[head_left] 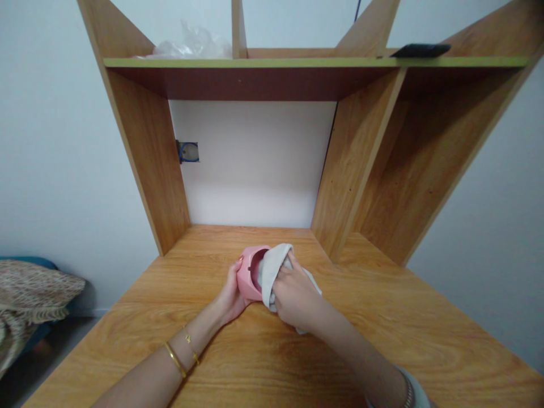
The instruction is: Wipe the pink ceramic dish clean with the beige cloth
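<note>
L hand is closed round the left side of the pink cup, thumb up by its rim, holding it low over the desk near centre. R hand is clenched on a grey cloth bunched against the cup's mouth. Cup lies tipped, mouth facing right twd the R hand, cloth & opening touching, both hands equally close. Farther back, the hutch shelf carries a plastic bag & a flat black item.

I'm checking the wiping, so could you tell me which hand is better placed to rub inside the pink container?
Likely the right hand: it holds the cloth at the mouth of the pink container, which the left hand grips.
</note>
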